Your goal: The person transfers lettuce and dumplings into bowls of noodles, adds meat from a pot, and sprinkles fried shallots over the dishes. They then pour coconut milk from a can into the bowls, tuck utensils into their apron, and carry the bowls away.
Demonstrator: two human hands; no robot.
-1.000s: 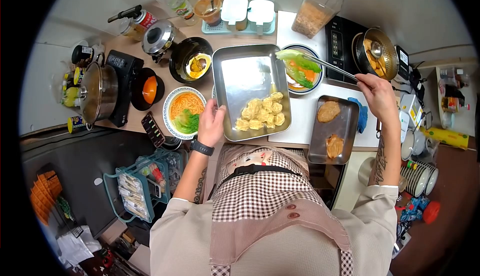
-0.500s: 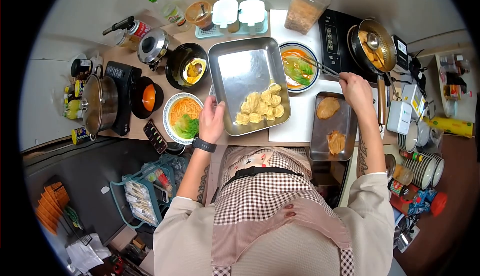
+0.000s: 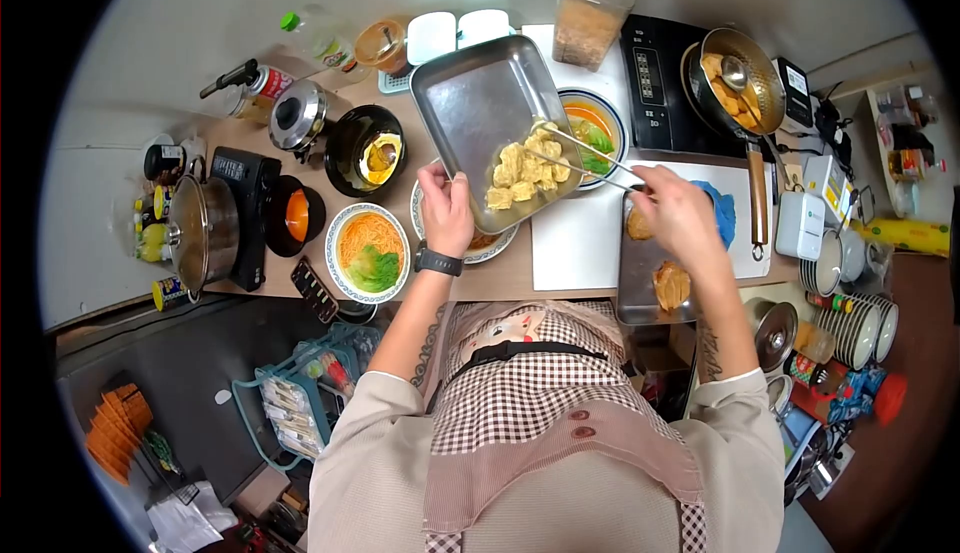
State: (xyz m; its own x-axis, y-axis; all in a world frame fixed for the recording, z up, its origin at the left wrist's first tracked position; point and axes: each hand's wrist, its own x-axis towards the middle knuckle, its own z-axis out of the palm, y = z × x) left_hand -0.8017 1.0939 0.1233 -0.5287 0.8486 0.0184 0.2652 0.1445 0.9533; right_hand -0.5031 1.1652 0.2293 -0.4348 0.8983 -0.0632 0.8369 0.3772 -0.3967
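Note:
A metal tray (image 3: 480, 88), tilted, is held at its lower left edge by my left hand (image 3: 446, 215), its fingers closed on the rim. Pale yellow dumplings (image 3: 522, 170) lie together in the tray's lower right part. Metal tongs (image 3: 585, 153) are in my right hand (image 3: 670, 208), their tips among the dumplings at the tray's right side. Behind the tray's right edge stands a blue-rimmed bowl (image 3: 617, 125) with orange soup and greens. A bowl partly hidden under the tray (image 3: 491, 250) shows beside my left hand.
At left are a noodle bowl (image 3: 367, 243), black bowls (image 3: 335, 153), a phone (image 3: 314, 290) and a large pot (image 3: 213, 228). A pan (image 3: 770, 78) sits on the right cooktop. A dark tray (image 3: 635, 298) holds two browned pieces. A clear container (image 3: 590, 23) stands at the back.
The tray has tilted and shifted up and left, uncovering a bowl beneath. My right hand has moved left, bringing the tongs from the blue-rimmed bowl to the dumplings.

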